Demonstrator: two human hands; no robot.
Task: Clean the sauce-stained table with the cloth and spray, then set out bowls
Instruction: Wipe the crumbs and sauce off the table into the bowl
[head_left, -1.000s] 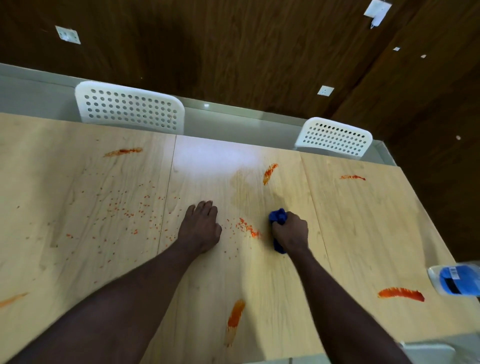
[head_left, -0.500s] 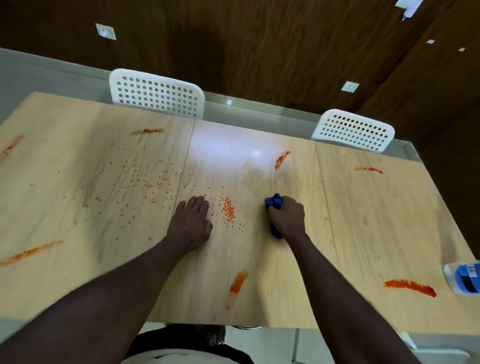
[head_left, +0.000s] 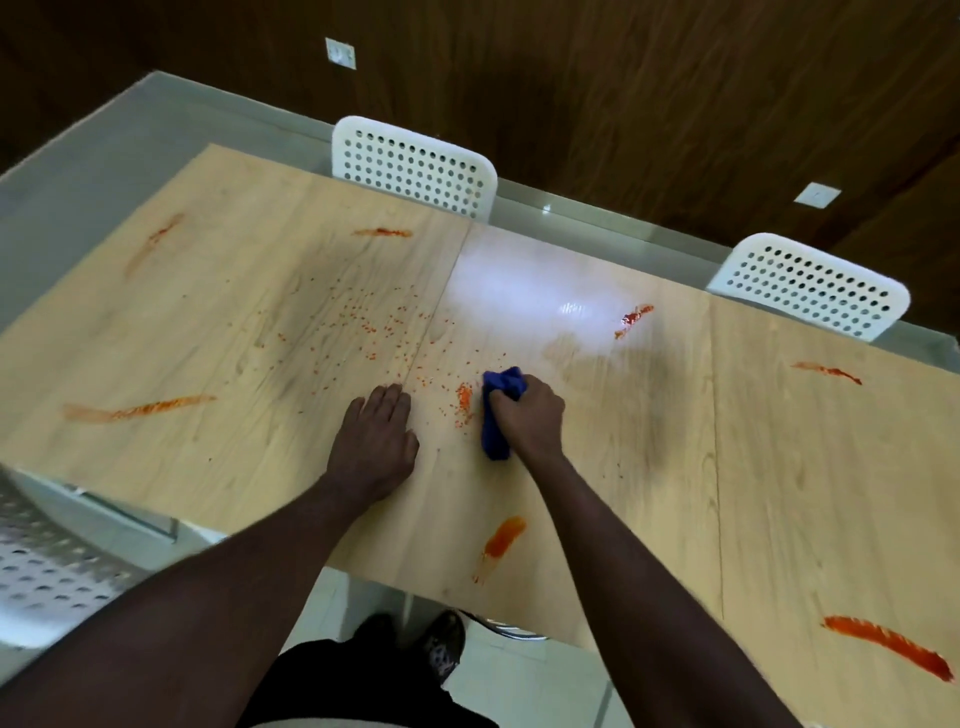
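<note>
Nearest the person, short of the right hand's grip and a little to its left, an orange sauce streak (head_left: 501, 540) lies untouched near the front edge of the wooden surface (head_left: 649, 493). A longer red streak (head_left: 888, 647) sits well to the right of the grip, and nearer.

The right hand (head_left: 527, 415) is fisted round a bunched blue cloth (head_left: 496, 441), which it presses down onto the surface. The cloth sticks out of the grip on its left side. The left hand (head_left: 376, 441) lies flat, fingers straight, holding nothing, just left of the grip.

Over the last second the cloth has travelled leftward, and the gap between the hands has narrowed. The little heap of sauce crumbs (head_left: 464, 400) touching the cloth's left edge has been shoved along with it. To my eye the wipe is gathering residue, not lifting it yet.

Left of the grip and beyond it, loose orange specks (head_left: 363, 322) are scattered. A long smear (head_left: 140, 410) lies well to the left. Further off are more streaks: one beyond and to the right of the grip beside the glare (head_left: 634, 317), one far right (head_left: 826, 371), and two far left (head_left: 384, 232) (head_left: 156, 239). Most of the cleaning looks undone.

No bowls or other containers show. The spray bottle seen at the right edge a second ago is now out of view. Two white perforated chairs (head_left: 415, 166) (head_left: 810, 286) stand beyond the far edge.
</note>
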